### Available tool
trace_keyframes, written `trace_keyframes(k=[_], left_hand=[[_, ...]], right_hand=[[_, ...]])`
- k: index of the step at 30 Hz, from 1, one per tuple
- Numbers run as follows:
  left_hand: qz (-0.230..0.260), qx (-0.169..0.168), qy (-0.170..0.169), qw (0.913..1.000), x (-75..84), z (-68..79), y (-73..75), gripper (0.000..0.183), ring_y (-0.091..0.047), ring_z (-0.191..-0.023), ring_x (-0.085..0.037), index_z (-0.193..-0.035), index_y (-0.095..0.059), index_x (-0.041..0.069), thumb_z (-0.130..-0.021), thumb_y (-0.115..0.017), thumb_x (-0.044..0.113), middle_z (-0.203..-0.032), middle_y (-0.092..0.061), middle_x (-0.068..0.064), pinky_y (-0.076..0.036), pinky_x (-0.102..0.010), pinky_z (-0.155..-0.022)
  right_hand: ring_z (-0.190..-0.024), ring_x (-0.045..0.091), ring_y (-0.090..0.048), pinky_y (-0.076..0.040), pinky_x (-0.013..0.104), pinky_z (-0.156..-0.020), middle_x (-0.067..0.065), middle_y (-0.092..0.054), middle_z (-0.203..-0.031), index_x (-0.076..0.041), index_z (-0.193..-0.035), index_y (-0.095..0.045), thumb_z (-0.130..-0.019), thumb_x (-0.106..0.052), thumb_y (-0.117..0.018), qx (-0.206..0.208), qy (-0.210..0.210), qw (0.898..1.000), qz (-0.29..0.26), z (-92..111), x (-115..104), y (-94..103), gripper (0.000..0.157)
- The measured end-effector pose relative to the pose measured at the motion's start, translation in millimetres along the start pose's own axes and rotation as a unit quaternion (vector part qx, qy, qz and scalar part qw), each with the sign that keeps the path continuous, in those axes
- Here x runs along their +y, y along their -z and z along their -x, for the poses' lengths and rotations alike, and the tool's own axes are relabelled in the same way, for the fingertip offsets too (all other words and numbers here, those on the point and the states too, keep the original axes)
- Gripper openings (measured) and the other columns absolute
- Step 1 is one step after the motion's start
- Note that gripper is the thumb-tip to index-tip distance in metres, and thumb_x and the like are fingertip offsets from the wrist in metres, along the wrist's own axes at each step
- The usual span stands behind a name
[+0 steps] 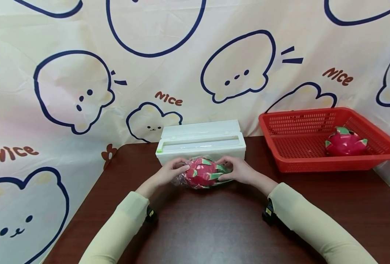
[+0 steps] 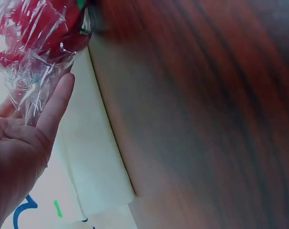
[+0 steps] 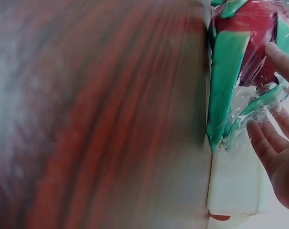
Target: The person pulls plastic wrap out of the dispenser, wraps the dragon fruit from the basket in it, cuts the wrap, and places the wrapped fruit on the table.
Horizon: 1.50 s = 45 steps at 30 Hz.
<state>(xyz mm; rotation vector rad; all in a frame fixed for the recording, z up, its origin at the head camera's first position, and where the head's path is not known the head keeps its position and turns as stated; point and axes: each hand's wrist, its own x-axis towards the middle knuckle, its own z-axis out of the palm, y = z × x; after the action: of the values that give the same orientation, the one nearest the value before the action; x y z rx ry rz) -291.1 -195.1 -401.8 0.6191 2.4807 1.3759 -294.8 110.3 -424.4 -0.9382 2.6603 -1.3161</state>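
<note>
A pink dragon fruit (image 1: 200,173) with green scales is held between both hands in front of a white cling film box. Clear cling film (image 2: 37,78) covers it and bunches up at its left end. My left hand (image 1: 167,171) grips that end, thumb on the near side and fingers on the far side. At the right end, my right hand (image 1: 240,171) holds the fruit by its long green leaf tips (image 3: 228,76), thumb and fingers spread around them. Loose film (image 3: 252,107) lies against the right fingers.
Right behind the fruit stands the white cling film box (image 1: 199,148), its lid raised. A red plastic basket (image 1: 320,165) at the back right holds another dragon fruit (image 1: 346,143). A printed cloth backdrop (image 1: 168,77) rises behind the dark wooden table (image 1: 208,227).
</note>
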Motion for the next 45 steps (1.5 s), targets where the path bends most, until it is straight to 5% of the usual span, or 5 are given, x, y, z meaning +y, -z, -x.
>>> trace_keyframes(k=[10,19,25,36,45], left_hand=[[-0.045,-0.004,0.007,0.999,-3.8,14.1,23.4,0.045,-0.056,-0.116,-0.026,-0.132,-0.058,0.007,-0.097,-0.06,0.035,-0.126,-0.061,-0.012,-0.045,-0.045,-0.096],[-0.116,-0.031,-0.007,0.9928,-8.2,26.6,38.7,0.008,-0.067,-0.078,-0.024,-0.093,-0.073,0.005,-0.087,-0.074,0.011,-0.086,-0.072,-0.007,-0.056,-0.039,-0.071],[-0.077,0.039,-0.032,0.9958,-1.2,15.9,32.4,0.004,-0.067,-0.077,-0.035,-0.091,-0.074,0.004,-0.088,-0.071,0.006,-0.084,-0.072,-0.009,-0.054,-0.051,-0.07],[-0.037,0.133,-0.011,0.9904,-6.3,-3.4,7.7,0.007,-0.063,-0.076,-0.019,-0.092,-0.077,0.008,-0.085,-0.075,0.011,-0.086,-0.072,-0.003,-0.055,-0.033,-0.067],[-0.091,0.091,-0.107,0.9859,-3.5,10.1,2.5,0.02,-0.063,-0.097,-0.022,-0.108,-0.075,0.004,-0.088,-0.071,0.009,-0.105,-0.068,-0.007,-0.054,-0.032,-0.08]], right_hand=[[-0.093,0.02,-0.061,-0.054,0.036,-0.08,0.004,-0.066,-0.108,-0.015,-0.115,-0.068,-0.079,-0.009,-0.081,-0.017,0.012,1.0,-0.002,-6,0,3.9,0.038],[-0.095,0.023,-0.062,-0.054,0.039,-0.083,0.007,-0.065,-0.11,-0.013,-0.115,-0.067,-0.08,-0.006,-0.08,-0.023,0.004,1.0,0.004,-6,-1,7.5,0.038],[-0.095,0.022,-0.061,-0.053,0.04,-0.083,0.007,-0.065,-0.11,-0.011,-0.114,-0.067,-0.08,-0.003,-0.078,-0.023,0.001,1.0,0.002,-7,-2,9.3,0.036],[-0.092,0.02,-0.061,-0.052,0.04,-0.084,0.007,-0.067,-0.107,-0.01,-0.111,-0.069,-0.08,-0.002,-0.078,-0.019,0.016,1.0,0.004,-9,1,4.6,0.033],[-0.097,0.022,-0.063,-0.052,0.04,-0.086,0.007,-0.067,-0.11,-0.008,-0.114,-0.07,-0.08,-0.003,-0.079,-0.023,0.005,1.0,0.001,-8,1,8.6,0.035]])
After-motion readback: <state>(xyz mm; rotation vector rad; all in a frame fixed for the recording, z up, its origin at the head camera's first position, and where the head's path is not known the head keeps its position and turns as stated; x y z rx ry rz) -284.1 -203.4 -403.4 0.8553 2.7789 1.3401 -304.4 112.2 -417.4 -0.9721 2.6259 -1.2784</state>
